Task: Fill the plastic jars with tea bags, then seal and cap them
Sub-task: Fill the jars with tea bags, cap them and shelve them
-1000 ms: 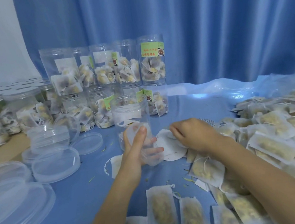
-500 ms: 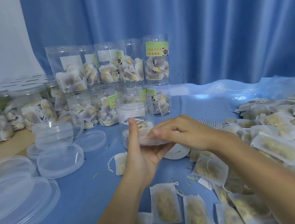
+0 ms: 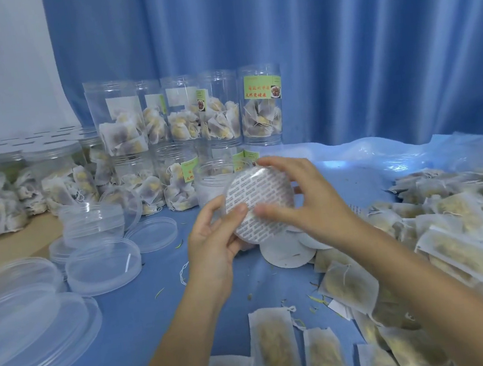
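Note:
My left hand (image 3: 211,246) grips a clear plastic jar tipped with its mouth towards me; its body is almost hidden. A round white seal disc (image 3: 258,193) with printed text covers the mouth. My left thumb lies on the disc's lower left edge. My right hand (image 3: 305,202) curls over the disc's top and right rim, thumb on its face. An uncapped clear jar (image 3: 212,177) stands just behind. Loose tea bags (image 3: 449,219) are heaped at the right, and a few more tea bags (image 3: 273,344) lie near me.
Spare white seal discs (image 3: 284,253) lie on the blue cloth under my hands. Clear lids (image 3: 102,265) are scattered and stacked at the left. Filled jars (image 3: 190,113) stand two high at the back, with capped jars (image 3: 52,174) to their left. A blue curtain hangs behind.
My right hand picked a seal disc off the table and brought it onto the jar's mouth. My left hand tipped the jar up so its mouth faces me.

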A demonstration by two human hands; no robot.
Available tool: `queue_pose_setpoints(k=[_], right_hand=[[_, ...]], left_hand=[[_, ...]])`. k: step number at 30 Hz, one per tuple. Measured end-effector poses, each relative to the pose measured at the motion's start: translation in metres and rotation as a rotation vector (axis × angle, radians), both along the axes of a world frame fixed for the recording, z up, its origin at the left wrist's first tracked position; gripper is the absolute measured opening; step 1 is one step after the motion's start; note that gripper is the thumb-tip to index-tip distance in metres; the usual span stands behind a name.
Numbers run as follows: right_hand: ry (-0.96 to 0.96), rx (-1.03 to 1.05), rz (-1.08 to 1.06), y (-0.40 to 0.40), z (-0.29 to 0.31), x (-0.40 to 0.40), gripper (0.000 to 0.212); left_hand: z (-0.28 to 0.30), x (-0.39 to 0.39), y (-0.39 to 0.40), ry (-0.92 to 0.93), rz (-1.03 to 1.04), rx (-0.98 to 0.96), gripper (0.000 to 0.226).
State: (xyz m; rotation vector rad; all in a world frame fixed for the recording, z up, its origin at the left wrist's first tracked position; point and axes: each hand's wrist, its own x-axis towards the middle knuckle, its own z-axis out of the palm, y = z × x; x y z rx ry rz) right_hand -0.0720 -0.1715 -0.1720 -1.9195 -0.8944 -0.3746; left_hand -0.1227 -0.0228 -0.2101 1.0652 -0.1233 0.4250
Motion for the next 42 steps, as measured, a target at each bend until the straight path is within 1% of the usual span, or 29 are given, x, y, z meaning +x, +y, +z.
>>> queue_pose_setpoints(k=[2, 3, 5, 6, 8, 11, 13, 15, 16, 18, 20, 21, 23, 27, 29, 31, 32, 34, 35, 36, 37, 38, 39, 42], right_hand=[[-0.153, -0.227, -0.073, 0.007, -0.002, -0.003, 0.107], [-0.198, -0.285, -0.100, 0.011, -0.003, -0.003, 0.117], [-0.217, -0.306, -0.140, 0.017, -0.003, -0.002, 0.122], [-0.186, -0.286, -0.147, 0.018, -0.001, 0.001, 0.121], [-0.127, -0.243, -0.160, 0.022, 0.010, 0.011, 0.117], [-0.103, -0.251, -0.148, 0.039, 0.035, 0.033, 0.096], [-0.058, -0.378, -0.137, 0.055, 0.049, 0.048, 0.081], [-0.018, -0.518, -0.111, 0.071, 0.058, 0.060, 0.072], [0.010, -0.557, -0.088, 0.078, 0.061, 0.066, 0.071], [0.070, -0.637, -0.053, 0.090, 0.066, 0.075, 0.075], [0.130, -0.689, -0.024, 0.096, 0.069, 0.081, 0.077], [0.148, -0.687, -0.009, 0.096, 0.069, 0.083, 0.075], [0.137, -0.682, -0.002, 0.093, 0.066, 0.084, 0.072], [0.031, -0.698, -0.100, 0.083, 0.049, 0.073, 0.084], [-0.028, -0.635, -0.117, 0.076, 0.043, 0.066, 0.084], [-0.075, -0.554, -0.106, 0.062, 0.039, 0.059, 0.082], [-0.089, -0.485, -0.099, 0.053, 0.038, 0.055, 0.081], [-0.077, -0.239, -0.069, 0.036, 0.038, 0.046, 0.080], [-0.047, -0.091, -0.034, 0.031, 0.039, 0.042, 0.078], [0.003, 0.038, 0.018, 0.027, 0.039, 0.038, 0.077], [0.045, 0.111, 0.069, 0.025, 0.040, 0.035, 0.075], [0.055, 0.115, 0.105, 0.024, 0.039, 0.031, 0.075], [0.048, 0.068, 0.137, 0.023, 0.037, 0.028, 0.075], [0.130, -0.078, 0.239, 0.018, 0.030, 0.020, 0.080]], left_hand=[[0.002, 0.000, 0.000, -0.006, 0.043, 0.002, 0.022], [0.003, 0.000, 0.000, -0.011, 0.039, 0.018, 0.018], [0.005, 0.000, 0.000, -0.005, 0.000, 0.049, 0.013], [0.006, -0.001, 0.001, 0.006, -0.014, 0.042, 0.013], [0.004, -0.001, 0.008, 0.041, 0.043, 0.018, 0.026], [-0.003, 0.001, 0.019, 0.089, 0.312, 0.032, 0.027], [-0.008, 0.003, 0.022, 0.114, 0.469, 0.067, 0.020], [-0.012, 0.006, 0.025, 0.122, 0.549, 0.134, 0.008], [-0.013, 0.008, 0.027, 0.144, 0.569, 0.189, 0.011], [-0.018, 0.012, 0.030, 0.203, 0.552, 0.323, 0.040], [-0.018, 0.014, 0.031, 0.241, 0.451, 0.426, 0.066], [-0.019, 0.015, 0.030, 0.246, 0.407, 0.467, 0.072], [-0.021, 0.017, 0.028, 0.237, 0.384, 0.491, 0.075], [-0.019, 0.016, 0.028, 0.208, 0.405, 0.402, 0.059], [-0.019, 0.016, 0.029, 0.211, 0.419, 0.335, 0.054], [-0.018, 0.016, 0.031, 0.286, 0.420, 0.212, 0.051], [-0.016, 0.016, 0.033, 0.333, 0.403, 0.127, 0.055], [-0.014, 0.017, 0.038, 0.354, 0.317, -0.045, 0.074], [-0.012, 0.018, 0.040, 0.327, 0.250, -0.118, 0.084], [-0.010, 0.017, 0.041, 0.273, 0.169, -0.170, 0.088], [-0.008, 0.017, 0.041, 0.202, 0.089, -0.207, 0.084], [-0.007, 0.016, 0.040, 0.136, 0.028, -0.237, 0.078], [-0.007, 0.015, 0.040, 0.088, -0.011, -0.264, 0.073], [-0.008, 0.012, 0.041, 0.061, -0.054, -0.327, 0.064]])
